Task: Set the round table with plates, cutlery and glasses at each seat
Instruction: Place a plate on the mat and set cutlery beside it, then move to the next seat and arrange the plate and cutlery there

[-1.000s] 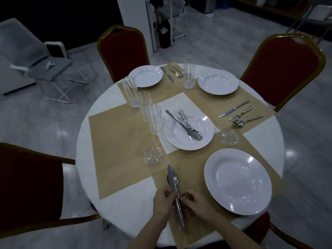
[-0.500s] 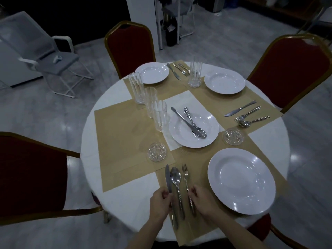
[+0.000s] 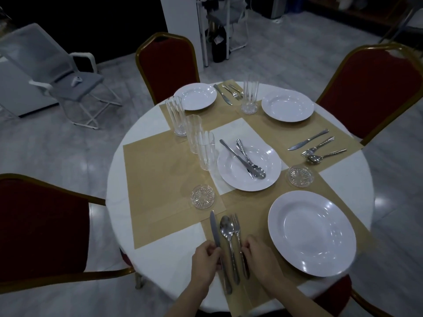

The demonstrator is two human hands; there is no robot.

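Tabletop cutlery: left hand (image 3: pixel 204 264) pinches knife (image 3: pixel 217 239), right hand (image 3: pixel 259 259) fork (image 3: pixel 238 236).

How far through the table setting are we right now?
Roughly halfway. Done: the far-left plate and far-right plate each have cutlery beside them, with one upright glass between. In hand: the left hand and right hand line up knife, spoon and fork beside the near plate. Left: the left placemat is bare; the centre plate and three clustered glasses await placing.
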